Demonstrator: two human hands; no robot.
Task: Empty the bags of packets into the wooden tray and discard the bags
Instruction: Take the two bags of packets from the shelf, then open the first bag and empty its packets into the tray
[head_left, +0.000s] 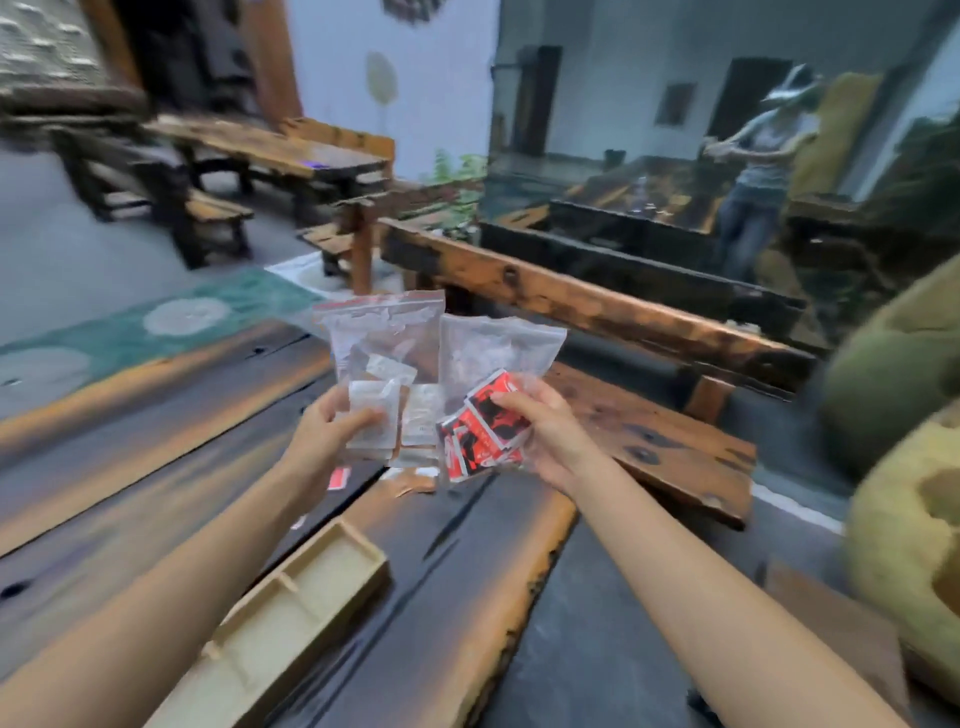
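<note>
above the dark wooden desk (452, 587), both arms reach forward, each of the hands gripping a clear zip bag held up in the air. left hand (332, 431) pinches the lower part of the left bag (384, 353), which carries pale white packets (374, 415). right hand (540, 431) clamps the bottom of the right bag (498, 353), filled with red packets (483, 436). the two bags hang side by side, nearly touching. near the desk's front, by the left forearm, lies the wooden tray (317, 587), its divided compartments bare. the desk's ragged right edge drops off to a bench (660, 441); open desk surface stretches left of the tray.
</note>
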